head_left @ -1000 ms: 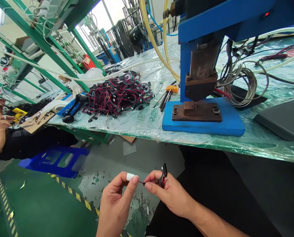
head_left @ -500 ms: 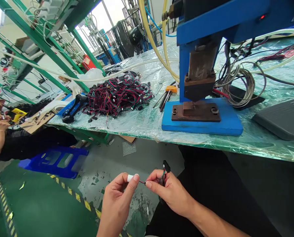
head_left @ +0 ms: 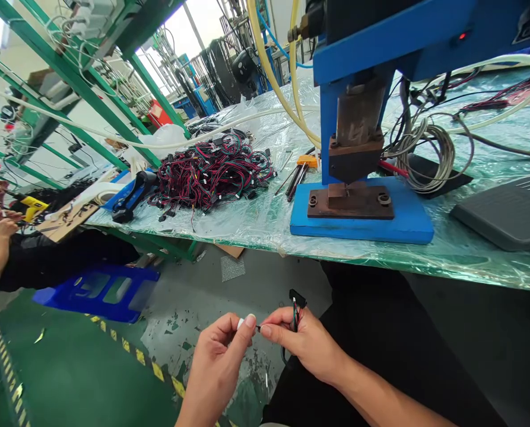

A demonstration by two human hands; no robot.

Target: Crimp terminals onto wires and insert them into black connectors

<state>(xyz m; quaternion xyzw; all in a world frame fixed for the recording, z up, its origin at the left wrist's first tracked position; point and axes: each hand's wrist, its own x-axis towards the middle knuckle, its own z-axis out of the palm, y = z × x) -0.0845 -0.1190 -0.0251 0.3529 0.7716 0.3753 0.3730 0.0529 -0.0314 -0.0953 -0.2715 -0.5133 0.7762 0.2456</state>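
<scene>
A green counter (head_left: 256, 219) wrapped in clear plastic film carries a blue metal press (head_left: 407, 222). Left of it lies a heap of red, green and black wire harnesses (head_left: 211, 172); right, a dark grey flat box (head_left: 505, 213).

A small white plug (head_left: 240, 324) sits low and near, centre of the scene, only its end showing. Just right of it, a thin bundle of red, green and black wires (head_left: 295, 316) stands upright, topped by a black connector (head_left: 297, 298). One lead points left toward the plug.
</scene>
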